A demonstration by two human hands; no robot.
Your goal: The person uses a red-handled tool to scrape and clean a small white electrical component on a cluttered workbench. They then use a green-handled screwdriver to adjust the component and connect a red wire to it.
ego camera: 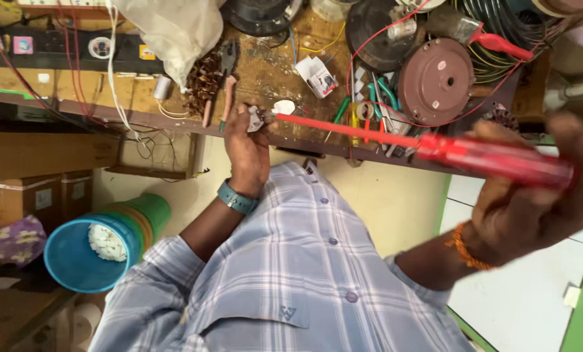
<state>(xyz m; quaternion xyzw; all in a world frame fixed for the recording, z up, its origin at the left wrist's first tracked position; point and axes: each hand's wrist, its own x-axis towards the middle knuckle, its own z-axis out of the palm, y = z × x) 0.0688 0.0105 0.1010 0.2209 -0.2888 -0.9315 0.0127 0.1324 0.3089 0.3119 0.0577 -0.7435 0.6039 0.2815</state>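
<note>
Left hand [247,146] pinches small grey part [255,119] above tabletop [265,78] edge. Right hand [532,202] grips red screwdriver [435,148], tip at part. Step, likely: driving screw. Next calls for steady tip alignment.

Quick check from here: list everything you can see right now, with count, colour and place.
Long red-handled screwdriver: one, red, right hand, tip at small part.
Small white-and-metal part: one, left hand.
Round brown metal motor housing: one, bench right.
Blue plastic bucket: one, floor left.
Clear plastic bag: one, bench top.
Cardboard boxes: several, brown, left.
Wooden workbench: one, cluttered.
Left hand: grip shut on part.
Right hand: grip shut on screwdriver.
</note>
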